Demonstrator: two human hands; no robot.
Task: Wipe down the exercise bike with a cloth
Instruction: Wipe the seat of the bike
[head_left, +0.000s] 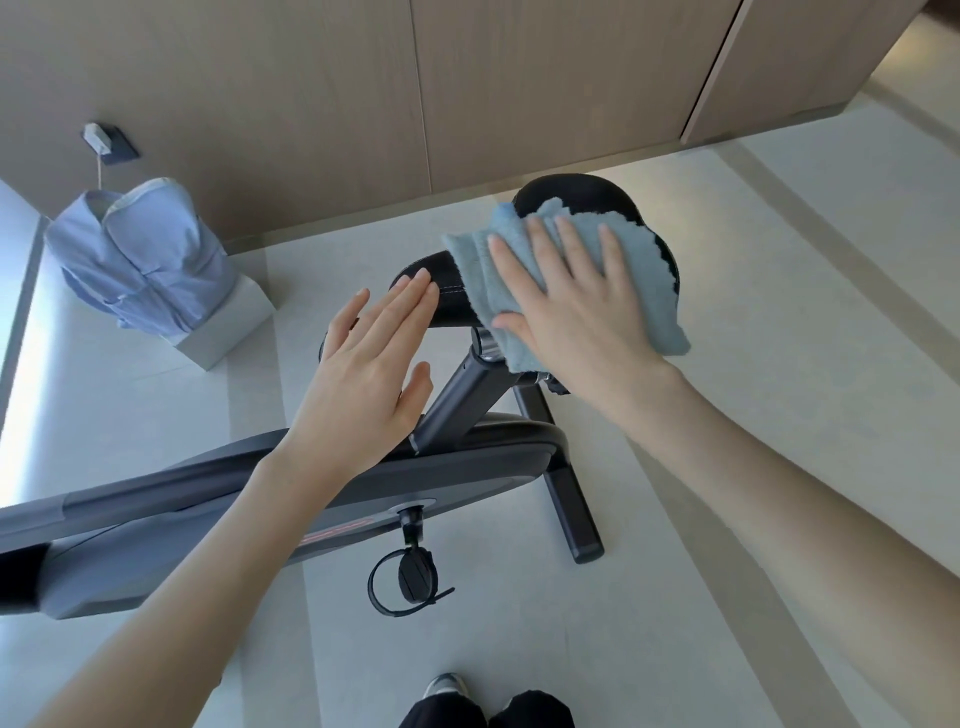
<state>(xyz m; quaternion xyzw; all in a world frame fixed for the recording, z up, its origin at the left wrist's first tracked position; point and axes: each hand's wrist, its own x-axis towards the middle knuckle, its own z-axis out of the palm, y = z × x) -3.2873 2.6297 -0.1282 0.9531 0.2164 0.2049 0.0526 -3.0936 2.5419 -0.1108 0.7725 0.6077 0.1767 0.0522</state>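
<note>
Cloth: light blue cloth (571, 280) draped over the black saddle (566, 195) of the exercise bike (363, 483).
Right hand (571, 306): fingers spread flat, pressing the cloth down.
Left hand (363, 374): fingers straight, released, fingertips touching the saddle's nose.

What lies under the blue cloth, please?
The black saddle lies under the cloth, pressed flat by the right hand. Its nose and rear show; its middle is covered.
</note>
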